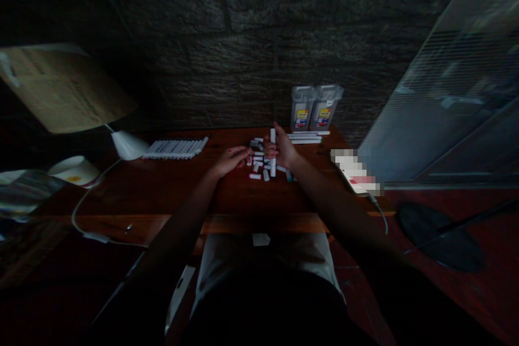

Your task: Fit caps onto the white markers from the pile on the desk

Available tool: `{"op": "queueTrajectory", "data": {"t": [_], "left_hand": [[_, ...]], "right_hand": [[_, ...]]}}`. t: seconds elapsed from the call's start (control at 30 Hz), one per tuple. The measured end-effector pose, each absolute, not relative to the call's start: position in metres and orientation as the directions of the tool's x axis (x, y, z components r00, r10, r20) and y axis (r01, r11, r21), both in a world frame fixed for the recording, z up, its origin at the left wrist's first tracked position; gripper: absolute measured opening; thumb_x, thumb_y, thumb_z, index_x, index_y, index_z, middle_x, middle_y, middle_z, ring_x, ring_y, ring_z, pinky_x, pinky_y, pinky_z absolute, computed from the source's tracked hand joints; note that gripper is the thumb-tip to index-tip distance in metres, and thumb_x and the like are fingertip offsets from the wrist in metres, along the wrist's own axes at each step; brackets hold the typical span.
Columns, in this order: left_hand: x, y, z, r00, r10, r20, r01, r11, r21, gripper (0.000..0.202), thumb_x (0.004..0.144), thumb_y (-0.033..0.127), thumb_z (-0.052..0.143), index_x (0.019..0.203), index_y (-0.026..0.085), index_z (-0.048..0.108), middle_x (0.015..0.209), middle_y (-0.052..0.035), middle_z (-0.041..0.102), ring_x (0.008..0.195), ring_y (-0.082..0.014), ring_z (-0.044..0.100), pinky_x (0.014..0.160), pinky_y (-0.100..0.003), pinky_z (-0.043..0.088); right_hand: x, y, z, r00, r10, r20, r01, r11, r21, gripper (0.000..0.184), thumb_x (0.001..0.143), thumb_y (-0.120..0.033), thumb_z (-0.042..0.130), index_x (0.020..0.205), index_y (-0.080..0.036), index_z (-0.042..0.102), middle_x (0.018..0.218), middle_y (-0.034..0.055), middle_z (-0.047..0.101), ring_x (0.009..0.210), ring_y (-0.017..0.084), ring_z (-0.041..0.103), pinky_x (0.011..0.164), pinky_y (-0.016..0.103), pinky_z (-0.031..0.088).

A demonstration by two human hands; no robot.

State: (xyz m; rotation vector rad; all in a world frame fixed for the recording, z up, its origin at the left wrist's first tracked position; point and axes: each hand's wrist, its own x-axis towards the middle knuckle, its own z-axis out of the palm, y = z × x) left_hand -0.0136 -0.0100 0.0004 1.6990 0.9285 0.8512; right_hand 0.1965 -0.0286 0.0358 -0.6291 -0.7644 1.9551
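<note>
My right hand is closed round a white marker that stands upright above a small heap of loose markers and caps on the dark wooden table. My left hand hovers just left of the heap with its fingers curled and pinched together; what they hold is too small to make out. A neat row of white markers lies on the table to the left of my hands.
Two clear marker cases stand at the back by the wall, with a few markers lying before them. A white lamp with its cable, a white bowl and a cardboard box are on the left. A phone with a cable lies at the right.
</note>
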Motion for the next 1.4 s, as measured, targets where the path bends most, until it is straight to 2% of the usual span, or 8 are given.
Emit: {"op": "queueTrajectory", "data": {"t": [0.53, 0.97, 1.17, 1.4], "left_hand": [[-0.0144, -0.0074, -0.0016, 0.467, 0.878, 0.103, 0.215, -0.226, 0.950, 0.043, 0.086, 0.056, 0.068, 0.094, 0.013, 0.070, 0.072, -0.0026, 0.067, 0.052, -0.0084, 0.049, 0.049, -0.022, 0.032], [-0.0156, -0.0053, -0.0047, 0.470, 0.875, 0.115, 0.166, -0.216, 0.962, 0.049, 0.081, 0.060, 0.072, 0.096, 0.013, 0.070, 0.072, -0.0024, 0.067, 0.051, -0.0076, 0.048, 0.048, -0.021, 0.032], [-0.0148, -0.0062, -0.0032, 0.469, 0.876, 0.109, 0.179, -0.215, 0.960, 0.043, 0.084, 0.057, 0.070, 0.091, 0.014, 0.070, 0.071, -0.0025, 0.067, 0.050, -0.0075, 0.047, 0.048, -0.022, 0.032], [-0.0137, -0.0109, 0.0001, 0.449, 0.888, 0.102, 0.111, -0.169, 0.979, 0.052, 0.073, 0.062, 0.077, 0.091, 0.014, 0.070, 0.070, -0.0023, 0.067, 0.051, -0.0079, 0.049, 0.049, -0.022, 0.033]], "right_hand": [[0.1959, -0.0280, 0.0338, -0.440, 0.892, -0.103, -0.575, -0.368, -0.731, 0.058, 0.097, -0.075, 0.032, 0.073, -0.023, 0.045, 0.047, -0.0104, 0.025, 0.041, 0.007, 0.010, 0.039, 0.022, 0.013], [0.1948, -0.0287, 0.0337, -0.408, 0.908, -0.093, -0.590, -0.340, -0.732, 0.061, 0.094, -0.080, 0.033, 0.079, -0.023, 0.050, 0.048, -0.0104, 0.024, 0.042, 0.007, 0.013, 0.041, 0.021, 0.013], [0.1956, -0.0302, 0.0352, -0.400, 0.911, -0.099, -0.619, -0.349, -0.704, 0.049, 0.101, -0.063, 0.032, 0.080, -0.022, 0.048, 0.050, -0.0097, 0.029, 0.041, 0.007, 0.013, 0.040, 0.020, 0.016], [0.1945, -0.0353, 0.0409, -0.363, 0.925, -0.114, -0.662, -0.342, -0.667, 0.036, 0.103, -0.038, 0.027, 0.079, -0.021, 0.047, 0.050, -0.0079, 0.033, 0.040, 0.008, 0.017, 0.038, 0.017, 0.020]]}}
